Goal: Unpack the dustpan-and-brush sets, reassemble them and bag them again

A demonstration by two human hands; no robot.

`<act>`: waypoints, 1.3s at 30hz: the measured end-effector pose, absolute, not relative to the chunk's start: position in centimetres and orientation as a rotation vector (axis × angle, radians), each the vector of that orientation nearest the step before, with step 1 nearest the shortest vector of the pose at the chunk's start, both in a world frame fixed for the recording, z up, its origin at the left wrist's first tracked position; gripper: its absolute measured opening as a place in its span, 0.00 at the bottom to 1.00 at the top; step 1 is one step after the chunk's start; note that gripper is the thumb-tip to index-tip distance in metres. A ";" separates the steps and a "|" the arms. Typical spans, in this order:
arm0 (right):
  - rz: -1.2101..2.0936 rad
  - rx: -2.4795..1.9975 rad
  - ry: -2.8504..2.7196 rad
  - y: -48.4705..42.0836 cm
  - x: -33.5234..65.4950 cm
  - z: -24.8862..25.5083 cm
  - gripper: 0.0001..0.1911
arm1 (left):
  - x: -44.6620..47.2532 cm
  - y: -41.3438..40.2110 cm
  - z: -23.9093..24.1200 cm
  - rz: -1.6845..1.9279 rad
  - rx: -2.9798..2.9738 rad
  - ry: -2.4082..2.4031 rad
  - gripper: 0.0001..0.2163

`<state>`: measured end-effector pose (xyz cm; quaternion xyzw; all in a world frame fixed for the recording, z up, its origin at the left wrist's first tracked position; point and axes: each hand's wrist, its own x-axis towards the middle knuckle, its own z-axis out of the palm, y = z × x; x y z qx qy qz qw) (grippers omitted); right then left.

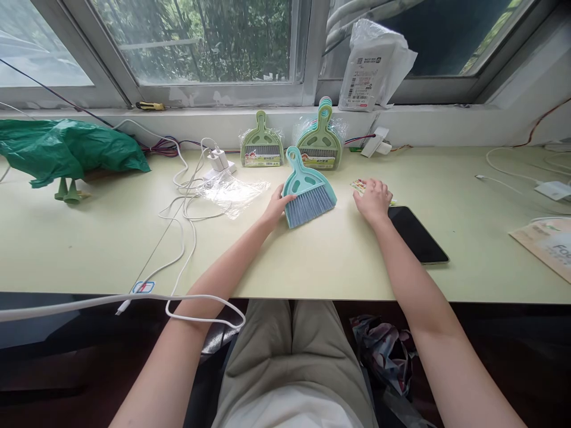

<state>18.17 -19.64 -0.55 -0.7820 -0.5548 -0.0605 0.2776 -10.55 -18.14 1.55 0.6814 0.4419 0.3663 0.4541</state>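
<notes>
A small teal dustpan with a grey-bristled brush in it [307, 191] lies on the pale yellow table [312, 261]. My left hand [277, 208] grips its left edge, fingers curled around it. My right hand [373, 199] rests to the right with fingers bent over a small printed card [358, 186]. Two packs of green dustpan sets in clear wrap lean against the wall behind: one to the left [262, 141], one stacked pack to the right [320, 140]. An empty clear plastic wrapper [232, 193] lies left of the teal set.
A dark tablet [417, 235] lies beside my right forearm. White cables and a charger [217, 159] trail across the left side. A green plastic bag [66, 148] sits far left. A white parcel [372, 65] stands on the sill; a printed paper bag [546, 244] lies right.
</notes>
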 end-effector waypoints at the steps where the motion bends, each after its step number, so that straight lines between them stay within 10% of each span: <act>1: -0.115 -2.181 -1.475 -19.4 19.0 -1.1 0.23 | -10.7 -18.0 1.6 0.939 1.679 1.087 0.19; 16: 0.575 -1.419 -2.039 -20.1 14.7 0.0 0.09 | -12.0 -16.6 1.3 1.302 0.986 1.031 0.20; 23: 0.195 -2.021 -1.804 -19.5 17.2 -0.3 0.26 | -12.1 -16.8 1.5 1.264 0.840 1.043 0.20; 30: 0.507 -1.916 -1.646 -19.7 18.1 0.6 0.37 | -11.9 -16.7 1.3 1.230 0.836 0.999 0.22; 36: 1.344 -1.267 -1.852 -21.8 14.2 3.2 0.20 | -11.6 -16.5 0.6 1.165 0.899 0.973 0.25; 39: 1.244 -1.125 -1.726 -22.2 11.6 3.6 0.18 | -11.0 -17.2 0.7 1.085 0.962 0.874 0.26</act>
